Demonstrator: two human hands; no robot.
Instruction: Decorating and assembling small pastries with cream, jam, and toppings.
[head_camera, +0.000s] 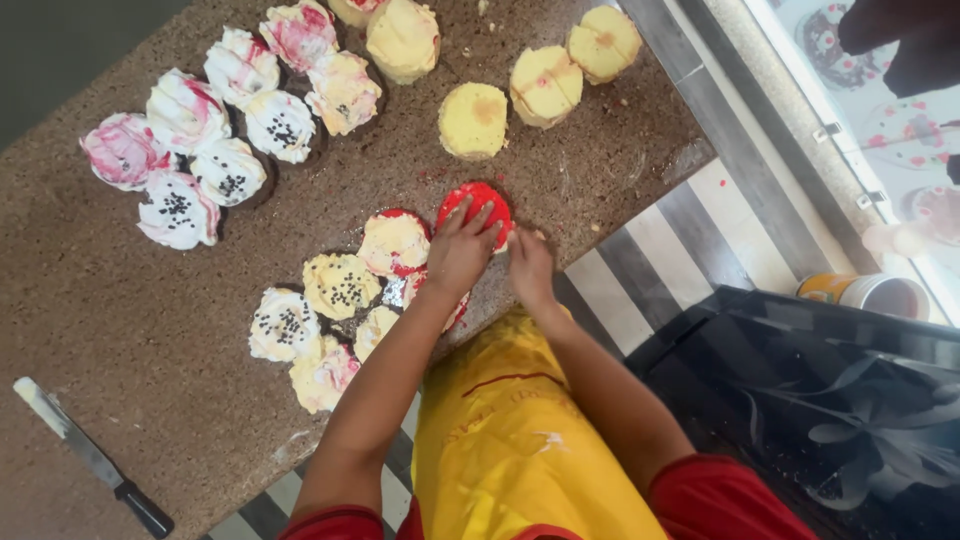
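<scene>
pressing a red-topped cake between two bare hands

resting on top of the red-coated cake (476, 205), the left hand (458, 250) lies flat with its fingers spread loosely open, fingertips on the red surface; it grips nothing, only presses down. the right hand (530, 265) sits just beside it, at the cake's near right edge, fingers curled in against the side of the cake; whether it pinches anything cannot be told, as the fingertips are hidden. the cake stands on the speckled brown counter (150, 330), close to its front edge, directly beyond both hands.

just left of the left forearm lies a cluster of small iced cakes (340, 285), cream and white, some dotted with dark sprinkles, one smeared red. beyond the hands, further up the counter, stand three plain yellow cakes (545, 85), uncoated, near one another. far to the upper left of the left hand sits another group of white cakes streaked with pink (215, 120), several with dark sprinkles. well away to the lower left, a knife with a black handle (95, 460) lies on the counter, its blade smeared white.

below the wrists hangs the person's yellow apron (520, 440), with red sleeves at the bottom. to the right of the right arm is a striped floor (650, 260), a dark glossy surface (830, 400), and an open tin (865, 292).
</scene>
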